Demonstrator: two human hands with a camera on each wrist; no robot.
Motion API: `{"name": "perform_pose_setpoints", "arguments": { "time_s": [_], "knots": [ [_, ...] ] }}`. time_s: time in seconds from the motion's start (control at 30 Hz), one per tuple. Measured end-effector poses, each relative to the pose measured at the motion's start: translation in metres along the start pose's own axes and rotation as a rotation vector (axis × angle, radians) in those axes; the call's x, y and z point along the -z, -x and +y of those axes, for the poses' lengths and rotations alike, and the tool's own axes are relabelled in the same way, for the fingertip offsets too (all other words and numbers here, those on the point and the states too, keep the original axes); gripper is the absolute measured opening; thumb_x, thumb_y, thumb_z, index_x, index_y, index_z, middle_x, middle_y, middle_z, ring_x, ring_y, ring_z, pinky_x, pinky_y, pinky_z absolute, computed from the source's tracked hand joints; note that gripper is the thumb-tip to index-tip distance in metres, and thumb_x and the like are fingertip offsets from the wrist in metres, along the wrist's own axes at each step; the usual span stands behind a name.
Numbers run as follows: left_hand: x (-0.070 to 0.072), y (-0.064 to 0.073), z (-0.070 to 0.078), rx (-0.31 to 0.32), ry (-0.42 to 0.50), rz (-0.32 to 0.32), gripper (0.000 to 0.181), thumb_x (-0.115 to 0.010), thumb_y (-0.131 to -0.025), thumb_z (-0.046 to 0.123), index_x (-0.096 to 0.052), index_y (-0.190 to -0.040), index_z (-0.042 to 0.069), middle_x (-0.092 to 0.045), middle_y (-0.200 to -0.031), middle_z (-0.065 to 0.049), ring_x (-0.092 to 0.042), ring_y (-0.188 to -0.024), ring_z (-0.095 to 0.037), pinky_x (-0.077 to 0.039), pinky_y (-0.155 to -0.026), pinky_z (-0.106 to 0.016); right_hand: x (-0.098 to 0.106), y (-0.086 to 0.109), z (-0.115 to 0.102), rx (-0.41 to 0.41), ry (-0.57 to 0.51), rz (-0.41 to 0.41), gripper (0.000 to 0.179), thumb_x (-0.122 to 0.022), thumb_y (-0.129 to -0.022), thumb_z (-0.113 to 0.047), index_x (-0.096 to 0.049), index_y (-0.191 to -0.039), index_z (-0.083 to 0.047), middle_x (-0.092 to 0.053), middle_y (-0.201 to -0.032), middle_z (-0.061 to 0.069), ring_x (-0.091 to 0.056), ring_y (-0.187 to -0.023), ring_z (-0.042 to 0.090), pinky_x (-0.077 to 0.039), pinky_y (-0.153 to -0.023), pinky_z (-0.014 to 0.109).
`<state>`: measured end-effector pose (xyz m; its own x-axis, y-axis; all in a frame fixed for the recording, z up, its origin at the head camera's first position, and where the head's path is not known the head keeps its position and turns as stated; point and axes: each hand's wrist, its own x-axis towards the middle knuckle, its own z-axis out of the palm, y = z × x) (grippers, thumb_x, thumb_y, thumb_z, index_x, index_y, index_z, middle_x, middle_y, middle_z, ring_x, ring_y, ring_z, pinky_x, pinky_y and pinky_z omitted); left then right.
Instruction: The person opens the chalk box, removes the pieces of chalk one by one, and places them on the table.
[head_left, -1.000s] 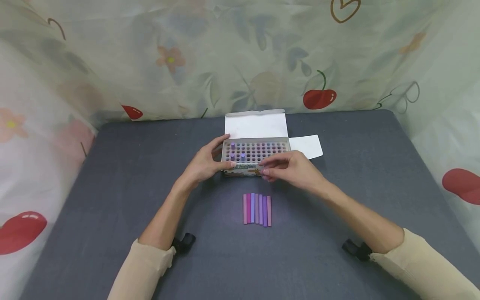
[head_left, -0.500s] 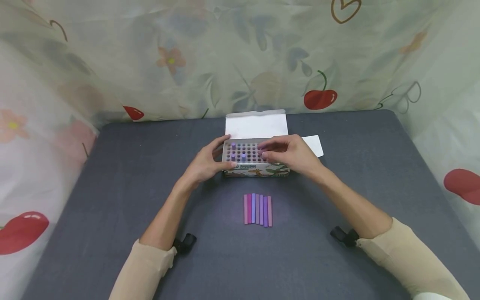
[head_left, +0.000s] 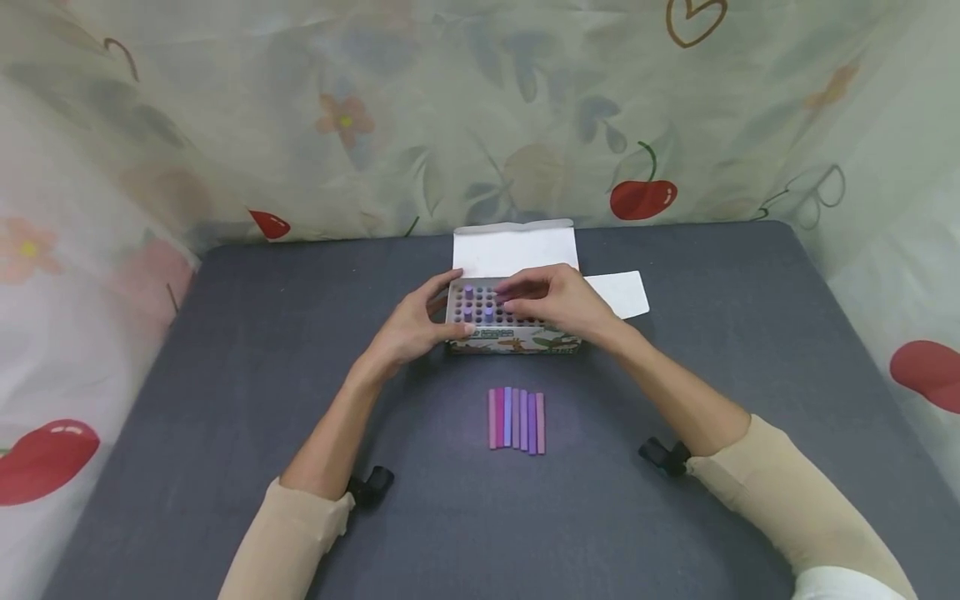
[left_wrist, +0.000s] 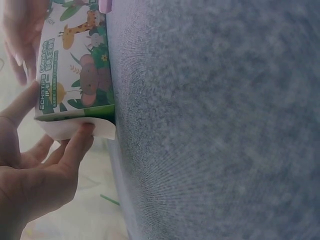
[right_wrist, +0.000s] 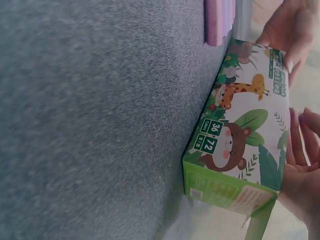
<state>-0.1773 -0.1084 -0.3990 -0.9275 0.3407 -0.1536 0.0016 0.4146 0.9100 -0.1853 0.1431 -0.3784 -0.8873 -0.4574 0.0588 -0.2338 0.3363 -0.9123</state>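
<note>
In the head view a printed cardboard chalk box [head_left: 517, 341] stands open, with a grid of holes inside. My left hand [head_left: 412, 323] grips its left end, thumb at the front and a finger at the back. Three purple chalk sticks, one at the front [head_left: 489, 315], stand upright in holes near that end. Over the middle of the grid, my right hand [head_left: 558, 298] pinches a purplish chalk stick [head_left: 499, 298], mostly hidden by the fingers. Both wrist views show the box's animal-printed front [right_wrist: 240, 110]; the held stick cannot be seen there.
Several pink and purple chalk sticks [head_left: 516, 421] lie side by side in front of the box on the dark grey table [head_left: 337, 292]. The white lid [head_left: 517, 250] is folded back, and a side flap [head_left: 622, 293] sticks out right. A patterned curtain [head_left: 450, 100] hangs behind.
My right hand has moved from the box's front edge up over the holes, then leftward towards the middle of the grid. My left hand stays on the box's left end.
</note>
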Motion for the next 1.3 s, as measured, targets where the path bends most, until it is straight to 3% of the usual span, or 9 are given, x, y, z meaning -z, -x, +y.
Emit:
{"name": "perform_pose_setpoints", "arguments": {
  "time_s": [0.43, 0.57, 0.8, 1.0, 1.3],
  "knots": [
    [-0.002, -0.001, -0.001, -0.010, 0.006, -0.013, 0.080, -0.080, -0.087, 0.022, -0.036, -0.154, 0.030, -0.031, -0.160, 0.000, -0.030, -0.146, -0.026, -0.034, -0.112, -0.049, -0.005, -0.012, 0.004, -0.018, 0.036, -0.085, 0.027, -0.075, -0.089, -0.010, -0.074, -0.116, -0.005, -0.075, -0.104, 0.005, -0.070, -0.095, 0.016, -0.053, -0.079, 0.029],
    [-0.001, -0.001, 0.001, -0.010, -0.010, -0.007, 0.081, -0.080, -0.087, 0.023, -0.036, -0.154, 0.030, -0.030, -0.160, 0.000, -0.031, -0.146, -0.026, -0.035, -0.111, -0.049, -0.007, -0.015, 0.006, -0.016, 0.112, -0.098, 0.025, -0.078, -0.088, -0.014, -0.076, -0.112, -0.008, -0.075, -0.103, 0.003, -0.069, -0.089, 0.015, -0.052, -0.075, 0.029],
    [0.001, 0.000, 0.000, -0.005, -0.023, -0.008, 0.081, -0.079, -0.087, 0.024, -0.034, -0.155, 0.031, -0.027, -0.161, 0.001, -0.030, -0.146, -0.026, -0.037, -0.109, -0.052, -0.013, -0.019, 0.006, 0.027, 0.363, -0.116, 0.021, -0.079, -0.087, -0.023, -0.080, -0.107, -0.018, -0.075, -0.102, -0.003, -0.055, -0.070, 0.013, -0.043, -0.062, 0.030],
    [0.000, 0.001, 0.000, -0.009, -0.030, -0.002, 0.081, -0.079, -0.087, 0.023, -0.035, -0.155, 0.030, -0.028, -0.161, 0.000, -0.030, -0.146, -0.027, -0.037, -0.109, -0.052, -0.016, -0.019, 0.007, 0.034, 0.394, -0.094, 0.018, -0.077, -0.089, -0.023, -0.080, -0.105, -0.015, -0.075, -0.098, -0.003, -0.062, -0.076, 0.010, -0.047, -0.067, 0.029],
    [0.000, -0.001, -0.002, -0.009, -0.025, -0.001, 0.081, -0.079, -0.087, 0.022, -0.035, -0.155, 0.029, -0.028, -0.161, -0.001, -0.030, -0.146, -0.028, -0.037, -0.109, -0.051, -0.019, -0.016, 0.009, 0.084, 0.448, -0.057, 0.015, -0.073, -0.093, -0.024, -0.077, -0.105, -0.016, -0.073, -0.090, -0.006, -0.060, -0.073, 0.010, -0.047, -0.069, 0.030]
  ]
}}
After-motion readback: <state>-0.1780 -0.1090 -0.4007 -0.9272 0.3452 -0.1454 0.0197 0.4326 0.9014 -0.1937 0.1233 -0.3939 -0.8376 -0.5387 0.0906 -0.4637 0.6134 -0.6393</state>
